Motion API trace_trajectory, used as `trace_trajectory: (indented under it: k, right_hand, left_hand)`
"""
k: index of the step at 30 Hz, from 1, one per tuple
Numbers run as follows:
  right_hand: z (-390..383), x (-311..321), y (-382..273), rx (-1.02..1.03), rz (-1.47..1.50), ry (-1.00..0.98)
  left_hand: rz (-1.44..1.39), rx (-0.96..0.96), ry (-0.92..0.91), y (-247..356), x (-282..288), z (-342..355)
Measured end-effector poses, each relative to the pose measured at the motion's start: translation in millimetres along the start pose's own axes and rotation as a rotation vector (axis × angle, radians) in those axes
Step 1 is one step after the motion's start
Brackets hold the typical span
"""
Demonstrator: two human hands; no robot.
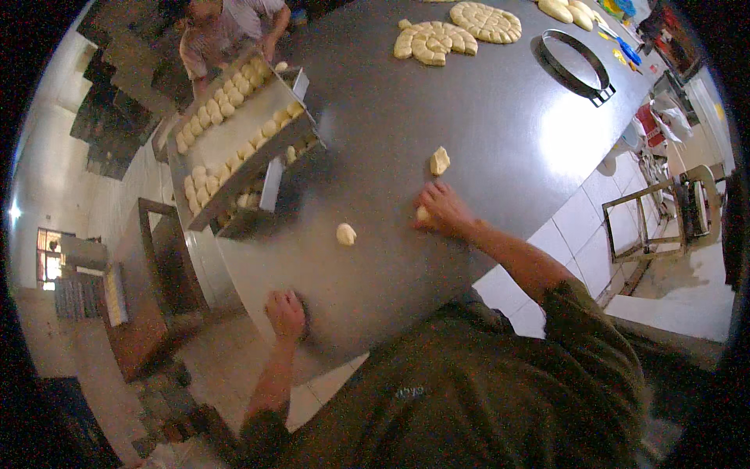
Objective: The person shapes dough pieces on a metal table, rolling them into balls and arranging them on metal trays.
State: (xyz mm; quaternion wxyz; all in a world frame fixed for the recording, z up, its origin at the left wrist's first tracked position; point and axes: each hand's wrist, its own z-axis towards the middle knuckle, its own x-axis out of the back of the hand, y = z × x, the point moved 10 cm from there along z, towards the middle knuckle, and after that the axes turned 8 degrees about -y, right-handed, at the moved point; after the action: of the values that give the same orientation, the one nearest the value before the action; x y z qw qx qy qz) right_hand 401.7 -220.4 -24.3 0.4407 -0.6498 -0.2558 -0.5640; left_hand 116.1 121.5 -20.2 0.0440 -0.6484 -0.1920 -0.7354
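On the metal table [383, 289], my right hand [445, 209] is closed over a piece of dough [423, 213], part of which shows at the fingers. Just beyond that hand lies an uneven lump of dough [440, 161]. A smaller, rounder dough ball [346, 234] rests between my two hands, touched by neither. My left hand [286, 314] is down at the table's left edge with its fingers curled under. Whatever it may hold is hidden beneath the palm.
Stacked trays [223, 148] with rows of dough balls stand at the left, a person [226, 31] behind them. Far off lie two scored dough rounds [437, 43], [486, 22] and a black metal ring [574, 62]. A metal frame [644, 223] stands on the right.
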Motion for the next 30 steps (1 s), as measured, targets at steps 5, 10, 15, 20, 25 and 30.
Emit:
trace_trajectory:
  k: [5,10,15,20,25,30]
  right_hand:
    - [31,-15,-26,-0.063,-0.4,0.075]
    - [-17,-3,-4,0.094,-0.155,0.185]
    - [-1,10,-23,-0.022,-0.017,0.258]
    - [-56,-11,14,-0.366,0.261,0.096]
    - [89,-39,-160,-0.172,0.504,-0.066]
    - [151,-119,-316,0.017,0.959,-0.503]
  left_hand:
    - [0.039,-0.155,0.173,61,-21,26]
    - [0.122,-0.076,0.074,-18,-23,36]
    - [-0.195,0.138,0.097,13,0,51]
    - [-0.093,0.287,0.32,-111,49,42]
    - [0.187,0.732,-0.007,-174,-8,69]
    - [0.049,0.653,0.068,-134,10,51]
